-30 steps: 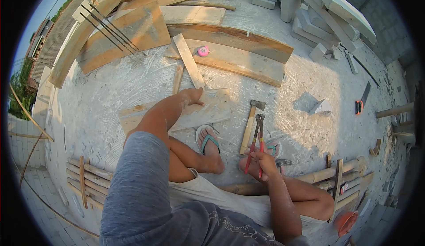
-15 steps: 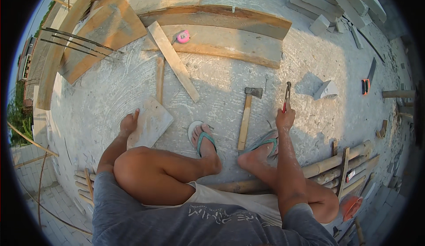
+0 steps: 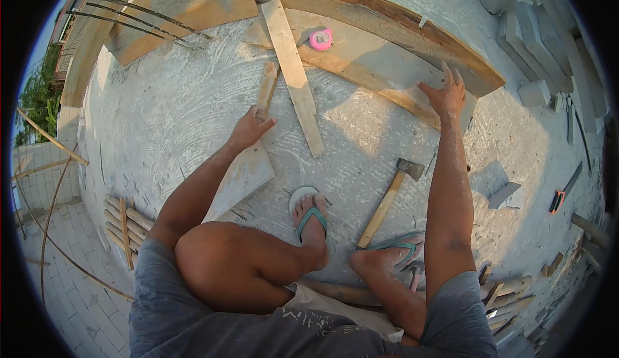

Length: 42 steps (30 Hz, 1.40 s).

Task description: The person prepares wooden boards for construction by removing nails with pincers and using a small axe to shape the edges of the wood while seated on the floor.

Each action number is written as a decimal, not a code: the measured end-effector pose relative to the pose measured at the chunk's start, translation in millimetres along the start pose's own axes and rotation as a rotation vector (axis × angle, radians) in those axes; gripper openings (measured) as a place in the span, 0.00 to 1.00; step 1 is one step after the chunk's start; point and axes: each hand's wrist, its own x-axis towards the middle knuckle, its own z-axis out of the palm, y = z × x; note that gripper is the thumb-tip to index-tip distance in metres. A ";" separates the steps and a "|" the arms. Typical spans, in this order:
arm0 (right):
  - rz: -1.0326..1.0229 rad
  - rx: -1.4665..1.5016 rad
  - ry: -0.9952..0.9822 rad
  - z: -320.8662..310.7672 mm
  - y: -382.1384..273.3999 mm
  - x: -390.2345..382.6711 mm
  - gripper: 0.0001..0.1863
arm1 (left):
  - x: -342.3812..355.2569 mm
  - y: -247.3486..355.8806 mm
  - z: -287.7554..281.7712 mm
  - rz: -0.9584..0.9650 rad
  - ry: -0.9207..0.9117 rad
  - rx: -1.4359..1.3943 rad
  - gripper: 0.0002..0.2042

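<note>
My left hand [image 3: 253,128] is open at the lower end of a short wooden stick [image 3: 267,87], above a pale board [image 3: 242,181]. My right hand [image 3: 446,97] is open, fingers spread, over the long plank [image 3: 393,68] near its upright wooden side [image 3: 469,69]. A narrow plank [image 3: 293,77] lies diagonally between my hands, beside a pink tape measure [image 3: 320,39]. A hatchet [image 3: 382,208] with a wooden handle lies on the ground to the right of my left foot. The red-handled pincers are not clearly visible.
Grey blocks [image 3: 535,39] are stacked at the upper right, and a saw [image 3: 560,195] lies at the right. Thin dark rods [image 3: 132,13] stick out over boards at the upper left. Bamboo poles [image 3: 119,226] lie at the lower left and behind my legs.
My right hand has moved forward to the plank and no longer holds the pincers. My left hand has moved forward and right, off the pale board's left edge, towards the short stick.
</note>
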 end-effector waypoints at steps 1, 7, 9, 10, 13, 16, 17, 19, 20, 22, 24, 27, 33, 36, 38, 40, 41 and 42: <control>0.241 0.025 0.064 19.6 1.0 -6.6 0.55 | 8.9 12.1 8.6 -0.001 0.003 -0.046 0.33; 0.531 -0.032 0.350 62.5 68.5 -46.0 0.58 | 61.8 35.4 54.5 -0.021 -0.139 -0.380 0.30; 0.731 0.108 0.147 44.4 60.9 -41.4 0.57 | 67.0 23.6 58.7 -0.052 -0.143 -0.493 0.28; 0.721 0.143 0.078 41.9 50.1 -44.8 0.54 | 67.3 17.3 52.6 -0.081 -0.147 -0.605 0.26; 0.600 0.436 0.141 35.6 118.1 -39.0 0.49 | 44.9 74.6 52.3 -0.017 -0.219 -0.730 0.24; 0.602 0.602 0.168 37.4 115.4 -49.1 0.47 | 21.1 36.8 17.5 -0.004 -0.163 -0.904 0.23; 0.602 0.612 0.167 36.5 105.7 -55.3 0.47 | 17.2 5.7 -2.2 -0.050 -0.132 -0.866 0.23; 0.757 0.911 0.213 19.2 78.1 -68.6 0.50 | -3.0 -44.6 -38.6 -0.167 0.139 -0.519 0.24; 0.752 0.930 0.211 10.4 61.3 -72.9 0.50 | -12.4 -88.3 -56.6 -0.231 0.381 -0.118 0.25; 0.782 1.106 0.229 -7.7 48.4 -91.3 0.48 | -19.7 -115.8 -65.1 -0.294 0.602 0.287 0.27; 0.801 1.062 0.246 -17.4 63.9 -113.3 0.47 | -18.7 -91.6 -66.8 -0.143 0.835 0.136 0.29; 0.858 1.168 0.173 -23.4 76.6 -149.9 0.42 | 10.2 -12.6 -55.9 -0.016 0.722 -0.218 0.32; 0.986 1.311 -0.164 -22.3 27.8 -230.3 0.30 | 105.0 59.6 -20.4 0.474 0.827 0.022 0.42; 1.011 1.283 -0.306 -17.6 16.9 -265.3 0.27 | 114.8 68.7 -3.5 0.500 0.522 0.108 0.39; 1.019 1.255 -0.357 -18.5 4.6 -287.4 0.25 | 106.0 63.4 8.0 0.445 0.607 -0.027 0.32; 1.036 1.167 -0.331 -28.7 -8.5 -303.2 0.23 | 96.1 68.2 11.6 0.458 0.606 0.008 0.30; 1.033 1.167 -0.333 -32.3 -14.8 -310.5 0.23 | 92.7 66.5 7.8 0.467 0.617 0.057 0.27; 1.041 1.180 -0.401 -35.6 -20.3 -317.5 0.25 | 92.0 63.9 6.5 0.466 0.621 0.057 0.27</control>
